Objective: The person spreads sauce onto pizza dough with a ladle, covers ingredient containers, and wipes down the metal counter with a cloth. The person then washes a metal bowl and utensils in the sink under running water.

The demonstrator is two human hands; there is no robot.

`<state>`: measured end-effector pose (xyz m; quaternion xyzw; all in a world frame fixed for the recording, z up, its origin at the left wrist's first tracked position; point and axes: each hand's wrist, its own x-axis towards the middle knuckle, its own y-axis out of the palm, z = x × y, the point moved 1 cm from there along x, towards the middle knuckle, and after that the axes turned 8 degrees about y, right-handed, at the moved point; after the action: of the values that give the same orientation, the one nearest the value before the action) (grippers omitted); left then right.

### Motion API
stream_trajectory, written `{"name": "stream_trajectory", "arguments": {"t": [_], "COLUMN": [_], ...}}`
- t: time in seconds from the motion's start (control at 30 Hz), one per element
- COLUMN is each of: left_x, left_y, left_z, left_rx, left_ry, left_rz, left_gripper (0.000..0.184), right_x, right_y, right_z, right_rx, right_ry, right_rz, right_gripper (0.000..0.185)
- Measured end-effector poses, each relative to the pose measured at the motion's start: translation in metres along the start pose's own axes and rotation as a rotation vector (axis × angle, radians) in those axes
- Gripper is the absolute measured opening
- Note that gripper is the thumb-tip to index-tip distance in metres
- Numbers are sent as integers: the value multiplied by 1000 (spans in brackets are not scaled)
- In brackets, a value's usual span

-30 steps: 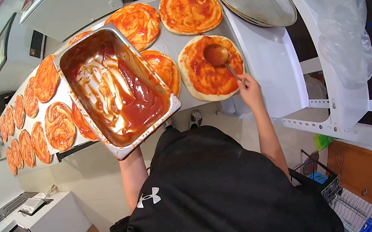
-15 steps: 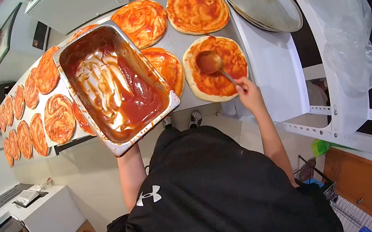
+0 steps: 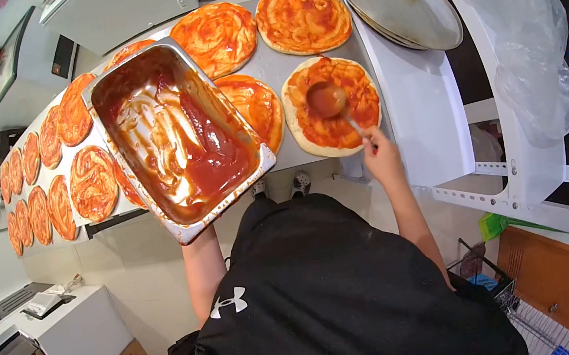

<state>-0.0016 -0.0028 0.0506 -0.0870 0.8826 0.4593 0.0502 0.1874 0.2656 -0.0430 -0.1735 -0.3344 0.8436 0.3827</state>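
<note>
Now that the round metal ladle point(image 3: 326, 100) has slid nearer the middle of that round pale dough base point(image 3: 321, 135) on the grey bench point(image 3: 270, 71), red sauce point(image 3: 361, 93) is probably getting worked inward. Right hand point(image 3: 380, 152) pinches the handle point(image 3: 352, 121) between its fingers; left hand's hidden under the rectangular steel tray point(image 3: 265, 161), can't tell.

Ladle point(image 3: 326, 99) over pale-rimmed, sauced dough point(image 3: 326, 131); metal pan point(image 3: 266, 157) sauce-streaked.

The tray point(image 3: 228, 200) is shiny metal, smeared inside with wet, glossy red sauce point(image 3: 220, 154). The ladle point(image 3: 326, 100) looks metallic and smooth. The dough round point(image 3: 307, 132) has a matt edge. The shirt point(image 3: 342, 296) is matt cloth, the bag point(image 3: 526, 24) crinkled translucent plastic, the stacked discs point(image 3: 416, 16) dull metal.
</note>
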Motion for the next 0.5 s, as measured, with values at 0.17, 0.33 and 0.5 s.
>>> {"name": "stream_trajectory", "arguments": {"t": [0.17, 0.33, 0.5], "left_x": [22, 15, -6], "left_y": [-40, -43, -22], "left_z": [-4, -5, -17], "left_rx": [-267, -318, -276], "left_ry": [-206, -199, -215], "left_rz": [279, 380, 254], "left_gripper": [50, 53, 52], "right_x": [38, -14, -18], "right_y": [25, 23, -4], "right_z": [22, 6, -27], "right_rx": [111, 123, 111], "right_ry": [-41, -19, 65], "right_rz": [-88, 119, -3], "right_gripper": [17, 14, 15]}}
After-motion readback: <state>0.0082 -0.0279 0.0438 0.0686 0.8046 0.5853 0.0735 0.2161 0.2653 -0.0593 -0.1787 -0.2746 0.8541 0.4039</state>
